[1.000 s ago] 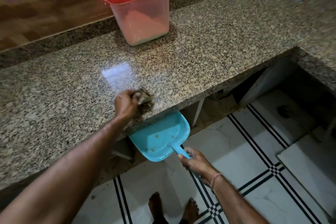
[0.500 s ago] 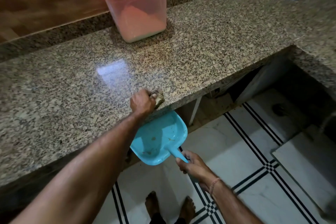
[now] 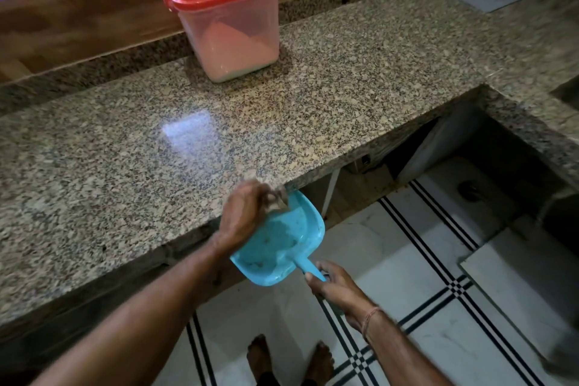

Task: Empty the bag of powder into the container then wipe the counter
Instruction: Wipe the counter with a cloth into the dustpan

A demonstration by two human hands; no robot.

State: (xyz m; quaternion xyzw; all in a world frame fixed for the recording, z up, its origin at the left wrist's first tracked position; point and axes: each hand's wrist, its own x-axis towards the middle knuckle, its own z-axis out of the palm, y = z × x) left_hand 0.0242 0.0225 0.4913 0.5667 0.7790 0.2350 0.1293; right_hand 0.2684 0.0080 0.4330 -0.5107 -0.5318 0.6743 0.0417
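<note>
A clear plastic container (image 3: 233, 37) with a red lid stands shut at the back of the speckled granite counter (image 3: 125, 166), pale powder inside it. My left hand (image 3: 242, 216) grips a crumpled cloth (image 3: 277, 199) just past the counter's front edge, over a blue dustpan (image 3: 282, 244). My right hand (image 3: 335, 287) holds the dustpan's handle and keeps the pan under the edge. Some crumbs or powder lie in the pan. No powder bag is in view.
The counter turns a corner at the right (image 3: 532, 122), with a dark opening beneath it. Below is a white tiled floor (image 3: 423, 276) with black lines, and my bare feet (image 3: 288, 360) stand near the bottom edge. A wooden wall runs behind the counter.
My left hand has swept the cloth toward me across the counter and off its front edge over the dustpan. My right hand has kept the dustpan under the edge.
</note>
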